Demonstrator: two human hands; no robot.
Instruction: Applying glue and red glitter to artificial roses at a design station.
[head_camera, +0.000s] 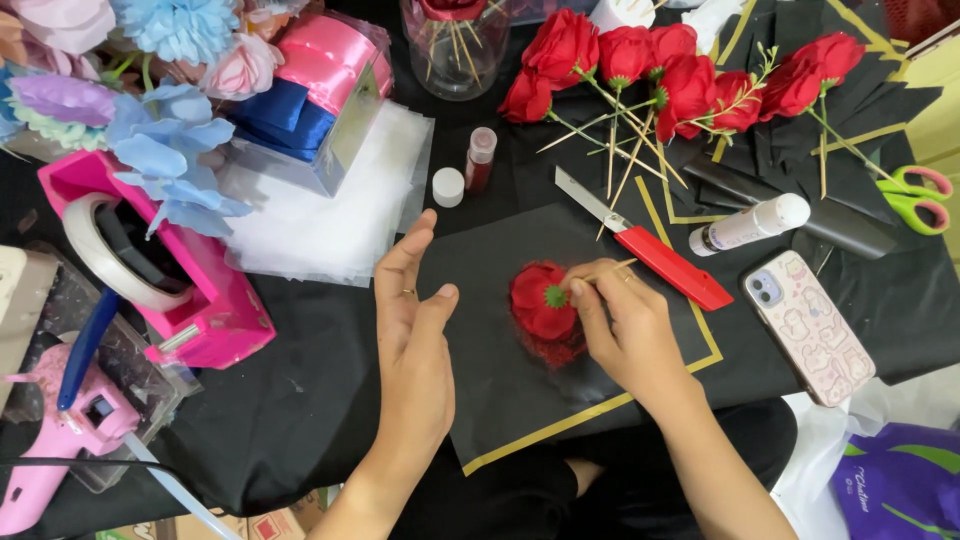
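Observation:
My right hand (625, 330) pinches the thin wooden stick of a red artificial rose (538, 303), whose bloom lies head down on a black paper sheet with a gold border (500, 390). Red glitter is scattered under the bloom. My left hand (412, 320) rests flat on the left edge of the same sheet, fingers apart and empty, a ring on one finger. An open small vial of red glitter (480, 158) lies beyond the sheet with its white cap (448, 186) beside it.
Several finished red roses on sticks (650, 70) lie at the back. A red utility knife (645, 243), glue stick (750, 224), phone (810, 325) and green scissors (915, 198) are right. Pink tape dispenser (170, 270), glue gun (60, 440), white mesh sheets (335, 200), ribbons and pastel flowers are left.

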